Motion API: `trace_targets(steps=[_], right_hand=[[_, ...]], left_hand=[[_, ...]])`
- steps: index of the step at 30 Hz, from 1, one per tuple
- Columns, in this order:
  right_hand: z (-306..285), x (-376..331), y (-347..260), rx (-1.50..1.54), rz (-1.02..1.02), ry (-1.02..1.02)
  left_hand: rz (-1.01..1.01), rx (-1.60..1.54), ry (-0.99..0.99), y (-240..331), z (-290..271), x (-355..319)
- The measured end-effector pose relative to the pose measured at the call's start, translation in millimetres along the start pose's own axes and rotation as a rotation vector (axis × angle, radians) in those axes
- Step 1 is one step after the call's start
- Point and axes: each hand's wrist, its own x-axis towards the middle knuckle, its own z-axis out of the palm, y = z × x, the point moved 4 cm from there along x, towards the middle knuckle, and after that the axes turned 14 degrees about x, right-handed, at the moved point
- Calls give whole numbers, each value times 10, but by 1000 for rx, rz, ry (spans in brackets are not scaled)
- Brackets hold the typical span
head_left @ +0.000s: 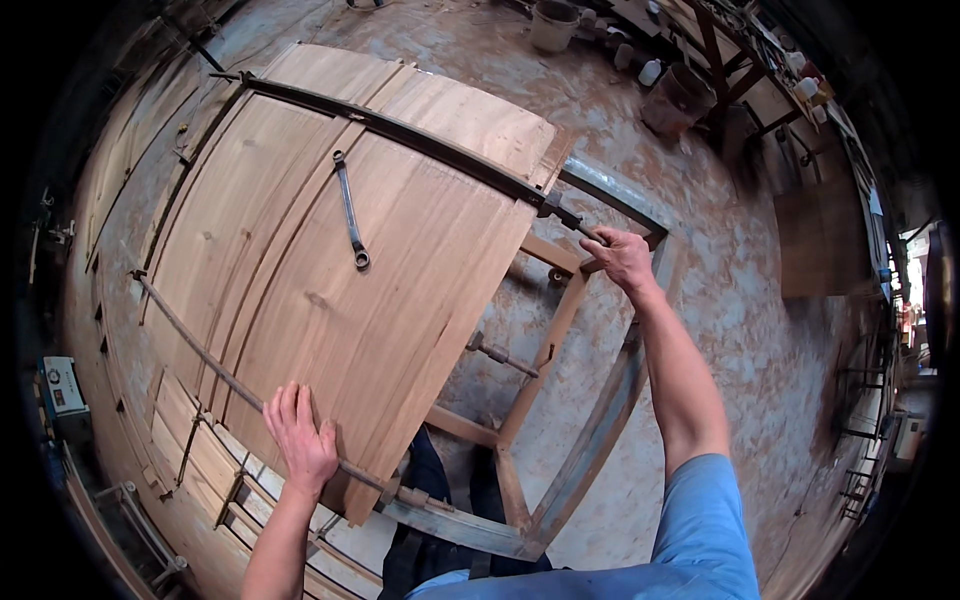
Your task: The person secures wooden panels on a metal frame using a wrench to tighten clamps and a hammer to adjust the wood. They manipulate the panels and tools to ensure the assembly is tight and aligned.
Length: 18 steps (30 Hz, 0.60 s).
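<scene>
The left hand lies flat, fingers spread and released, on the near corner of the wooden panel, its palm over the near bar clamp that runs across the panel's lower edge. It grips nothing. The right hand is clenched around the handle end of the far bar clamp, just past the panel's right corner; whether the fingers close fully cannot be told, as the hand covers the handle.

The panel is made of pale boards joined side by side and rests on a wooden frame of grey and bare rails. Its right edge hangs over the open frame, where the floor shows through. A second screw handle pokes out under that edge. A wrench lies loose on the panel top, well apart from both hands.

To the left, more boards held in clamps lie close against the panel's near-left side. On the right, the dusty concrete floor is open between frame and wall. Buckets stand at the far side near cluttered shelves, which are too small and bent to make out. A small grey machine sits at the left rim, partly cut off. The person's legs are mostly hidden under the frame.
</scene>
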Motion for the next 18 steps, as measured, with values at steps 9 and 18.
trace_targets(steps=[9,18], right_hand=[[94,81,396,451,286,-149],[188,-44,190,607,451,-185]], left_hand=[[6,16,-4,45,-31,-5],[-34,-12,14,-3,-26,-74]])
